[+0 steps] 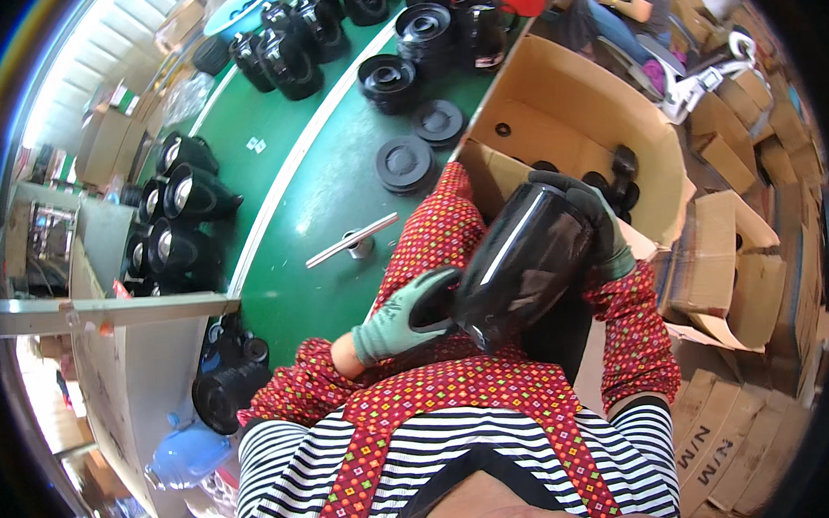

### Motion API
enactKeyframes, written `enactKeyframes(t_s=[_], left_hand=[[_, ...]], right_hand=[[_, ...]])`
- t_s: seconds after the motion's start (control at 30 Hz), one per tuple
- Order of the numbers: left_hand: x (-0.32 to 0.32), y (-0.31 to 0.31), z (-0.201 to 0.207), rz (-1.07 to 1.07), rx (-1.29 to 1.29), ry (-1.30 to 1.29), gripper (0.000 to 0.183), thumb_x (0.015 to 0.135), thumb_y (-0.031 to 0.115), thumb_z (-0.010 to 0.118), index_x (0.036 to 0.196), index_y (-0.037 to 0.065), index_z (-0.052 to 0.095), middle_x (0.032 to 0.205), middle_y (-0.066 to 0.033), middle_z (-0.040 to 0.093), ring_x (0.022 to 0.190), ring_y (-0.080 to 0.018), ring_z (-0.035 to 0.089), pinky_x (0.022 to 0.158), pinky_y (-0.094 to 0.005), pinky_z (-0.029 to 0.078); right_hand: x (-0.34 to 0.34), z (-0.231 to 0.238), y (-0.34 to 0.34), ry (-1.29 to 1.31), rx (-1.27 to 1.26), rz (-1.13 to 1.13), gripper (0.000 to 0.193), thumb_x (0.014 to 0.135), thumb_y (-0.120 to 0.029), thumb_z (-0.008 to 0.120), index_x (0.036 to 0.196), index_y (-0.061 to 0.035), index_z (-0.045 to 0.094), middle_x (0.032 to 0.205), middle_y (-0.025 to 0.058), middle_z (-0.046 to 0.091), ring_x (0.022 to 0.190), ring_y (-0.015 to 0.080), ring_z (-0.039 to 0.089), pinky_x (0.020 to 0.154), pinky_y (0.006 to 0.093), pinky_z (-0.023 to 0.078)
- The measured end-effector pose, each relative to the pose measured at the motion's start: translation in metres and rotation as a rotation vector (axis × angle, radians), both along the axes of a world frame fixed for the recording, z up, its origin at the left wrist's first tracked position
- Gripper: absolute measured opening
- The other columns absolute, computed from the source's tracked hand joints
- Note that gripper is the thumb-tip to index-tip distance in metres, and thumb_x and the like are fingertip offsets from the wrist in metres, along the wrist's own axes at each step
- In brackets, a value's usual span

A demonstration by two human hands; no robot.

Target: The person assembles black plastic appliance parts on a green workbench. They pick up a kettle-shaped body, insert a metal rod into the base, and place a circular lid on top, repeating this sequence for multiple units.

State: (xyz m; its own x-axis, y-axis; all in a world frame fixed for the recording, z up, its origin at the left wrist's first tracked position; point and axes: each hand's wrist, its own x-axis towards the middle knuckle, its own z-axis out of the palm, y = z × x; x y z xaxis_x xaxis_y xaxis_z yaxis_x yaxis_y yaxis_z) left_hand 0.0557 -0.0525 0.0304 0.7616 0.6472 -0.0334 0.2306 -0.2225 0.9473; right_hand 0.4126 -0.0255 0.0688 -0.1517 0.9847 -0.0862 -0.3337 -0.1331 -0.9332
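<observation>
A glossy black cylindrical vessel (524,264) is held tilted over my lap, its rounded lower end toward my left hand. My right hand (605,220), in a grey-green glove with dark palm coating, wraps round its upper right side. My left hand (407,316), gloved the same way, presses against its lower left side with thumb and fingers curved about it; some fingertips are hidden. Beyond my left hand, a metal T-shaped bar tool (355,243) stands on the green table (320,303). Round black ridged discs (406,164) lie farther off on the table.
To the right stands an open cardboard box (600,93) with several small black parts inside. Black jugs (188,194) line the table's left side; more black vessels (289,62) stand at its far end. Smaller cartons (721,267) and a seated person (629,9) are at the right.
</observation>
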Motion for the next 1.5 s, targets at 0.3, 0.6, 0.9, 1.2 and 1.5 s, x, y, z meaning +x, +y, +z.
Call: enactKeyframes(t_s=[0.3, 0.6, 0.9, 1.2, 1.5], left_hand=[[-0.153, 0.092, -0.096, 0.395, 0.54, 0.822, 0.102, 0.085, 0.024, 0.084, 0.169, 0.022, 0.026, 0.157, -0.0317, 0.042, 0.133, -0.0523, 0.055, 0.106, -0.0524, 0.051], [-0.074, 0.097, 0.007, 0.613, -0.12, 0.356, 0.051, 0.09, 0.002, 0.075, 0.141, 0.003, 0.067, 0.11, -0.0148, 0.072, 0.081, -0.0212, 0.071, 0.073, -0.0328, 0.057], [0.04, 0.131, 0.142, 0.219, -0.211, 0.067, 0.066, 0.089, 0.007, 0.079, 0.149, -0.005, 0.056, 0.138, -0.0175, 0.059, 0.093, -0.0189, 0.07, 0.074, -0.0283, 0.055], [0.101, 0.167, 0.092, -0.435, 0.364, -0.224, 0.048, 0.087, 0.026, 0.076, 0.125, -0.003, 0.071, 0.125, -0.0252, 0.067, 0.116, -0.0431, 0.066, 0.105, -0.056, 0.05], [0.178, 0.095, 0.086, -0.093, 0.625, 0.218, 0.044, 0.086, 0.028, 0.068, 0.12, 0.001, 0.069, 0.102, -0.0134, 0.066, 0.097, -0.0308, 0.066, 0.09, -0.0475, 0.054]], right_hand=[[-0.042, -0.064, 0.065, -0.241, 0.047, 0.634, 0.037, 0.098, -0.026, 0.075, 0.126, -0.0008, 0.075, 0.118, 0.0091, 0.076, 0.112, 0.0185, 0.069, 0.102, 0.0355, 0.052], [-0.046, -0.045, 0.062, -0.713, 0.495, 0.518, 0.039, 0.09, -0.019, 0.078, 0.128, -0.0131, 0.076, 0.135, 0.0117, 0.066, 0.129, 0.0321, 0.057, 0.114, 0.0451, 0.043], [-0.06, 0.002, 0.138, -0.865, 0.825, 0.298, 0.039, 0.092, -0.029, 0.074, 0.127, -0.0127, 0.073, 0.099, 0.0109, 0.07, 0.102, 0.0336, 0.067, 0.101, 0.049, 0.05], [-0.049, -0.1, 0.122, -0.103, 0.498, 0.354, 0.031, 0.103, -0.029, 0.069, 0.118, -0.0031, 0.073, 0.115, 0.0138, 0.072, 0.111, 0.0284, 0.067, 0.101, 0.041, 0.052], [-0.07, -0.106, 0.114, 0.228, 0.498, 0.647, 0.033, 0.103, -0.03, 0.064, 0.116, -0.001, 0.072, 0.124, 0.0174, 0.063, 0.12, 0.0324, 0.061, 0.106, 0.0447, 0.047]])
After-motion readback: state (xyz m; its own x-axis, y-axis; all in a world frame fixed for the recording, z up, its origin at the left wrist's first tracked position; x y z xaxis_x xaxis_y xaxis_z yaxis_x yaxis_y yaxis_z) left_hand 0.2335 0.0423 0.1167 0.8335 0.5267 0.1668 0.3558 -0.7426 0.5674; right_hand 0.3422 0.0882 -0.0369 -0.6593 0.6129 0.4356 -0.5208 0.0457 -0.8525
